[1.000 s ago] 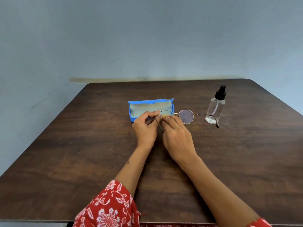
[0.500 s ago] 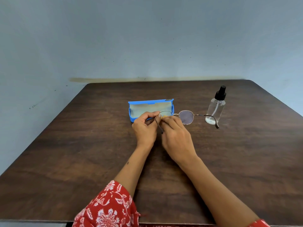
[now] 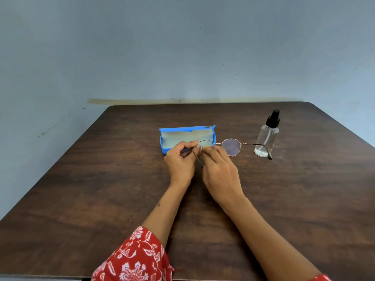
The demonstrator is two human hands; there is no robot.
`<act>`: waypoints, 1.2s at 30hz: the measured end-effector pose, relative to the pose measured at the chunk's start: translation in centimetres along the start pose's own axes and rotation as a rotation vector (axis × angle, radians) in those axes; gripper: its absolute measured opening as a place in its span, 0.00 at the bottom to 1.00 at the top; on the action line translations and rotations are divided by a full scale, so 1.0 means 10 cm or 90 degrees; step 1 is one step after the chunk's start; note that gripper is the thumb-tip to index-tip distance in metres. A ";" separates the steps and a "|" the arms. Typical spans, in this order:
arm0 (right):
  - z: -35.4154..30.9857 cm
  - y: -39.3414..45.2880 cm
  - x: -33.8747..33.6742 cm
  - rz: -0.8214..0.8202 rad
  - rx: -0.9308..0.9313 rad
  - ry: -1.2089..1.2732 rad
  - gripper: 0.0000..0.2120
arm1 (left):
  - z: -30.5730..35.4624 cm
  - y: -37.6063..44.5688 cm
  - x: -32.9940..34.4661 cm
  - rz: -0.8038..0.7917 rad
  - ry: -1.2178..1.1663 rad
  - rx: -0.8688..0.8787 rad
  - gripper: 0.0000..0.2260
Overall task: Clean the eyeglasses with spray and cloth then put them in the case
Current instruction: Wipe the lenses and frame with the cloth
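Here, thin round metal-rimmed eyeglasses point(image 3: 231, 146), temples unfolded, pinched in both hands' curled fingers point(image 3: 187, 146).

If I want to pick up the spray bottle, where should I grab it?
Probably around the clear round body of the spray bottle, coming from its right side. It stands upright on the table, and the black pump top is narrow. The glasses have an arm reaching across the bottle's front and left, so the right side looks free.
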State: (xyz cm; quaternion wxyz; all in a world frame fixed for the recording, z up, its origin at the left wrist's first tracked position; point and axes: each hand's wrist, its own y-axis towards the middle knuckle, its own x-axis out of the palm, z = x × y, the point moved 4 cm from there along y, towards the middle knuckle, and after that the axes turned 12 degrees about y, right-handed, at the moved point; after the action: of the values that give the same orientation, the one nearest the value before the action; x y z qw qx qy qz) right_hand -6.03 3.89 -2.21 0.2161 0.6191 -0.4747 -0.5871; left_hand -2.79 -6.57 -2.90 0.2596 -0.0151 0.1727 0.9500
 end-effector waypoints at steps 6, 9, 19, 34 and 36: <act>0.14 0.06 0.02 0.016 0.046 -0.021 0.12 | 0.02 0.00 0.01 -0.006 0.010 0.011 0.06; 0.03 0.00 0.02 -0.023 0.011 -0.004 0.15 | 0.00 0.00 0.01 -0.001 -0.003 0.004 0.06; 0.14 0.04 0.01 0.025 0.028 -0.021 0.10 | 0.00 -0.01 0.03 -0.018 -0.003 0.019 0.07; 0.10 0.02 0.01 0.011 0.021 0.001 0.11 | -0.01 -0.01 0.02 -0.012 0.012 0.016 0.06; 0.04 -0.01 0.02 -0.027 -0.008 0.009 0.13 | -0.01 0.00 0.01 -0.006 0.012 0.017 0.06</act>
State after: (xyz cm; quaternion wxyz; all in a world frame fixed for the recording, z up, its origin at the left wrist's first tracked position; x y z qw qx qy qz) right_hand -6.39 3.89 -2.50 0.2107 0.6322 -0.4561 -0.5899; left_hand -2.89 -6.52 -3.03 0.2630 -0.0211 0.1880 0.9461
